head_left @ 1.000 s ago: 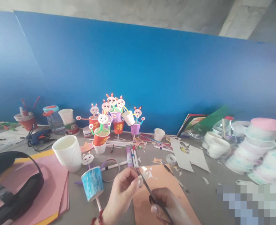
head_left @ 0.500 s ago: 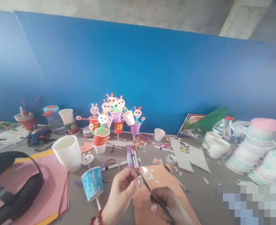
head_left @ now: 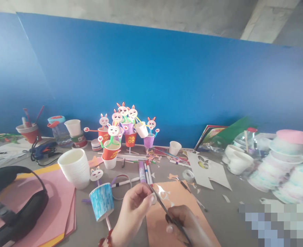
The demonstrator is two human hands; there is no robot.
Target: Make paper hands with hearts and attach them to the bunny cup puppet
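Note:
My left hand pinches a small round piece of white paper between thumb and fingertips. My right hand is closed around dark-handled scissors; their narrow blades point up and left, right beside the round piece. Below both hands lies a sheet of orange paper with white paper scraps on it. Left of my left wrist, a blue-painted paper cup on a stick lies tilted, a rabbit-face cutout at its top.
Several rabbit-faced cup puppets stand at the back. A stack of white cups and black headphones are at left. Markers, tape and cut white paper lie beyond my hands. Painted cups are stacked at right.
Both hands stay almost in place. The round paper piece and the scissors have shifted only slightly.

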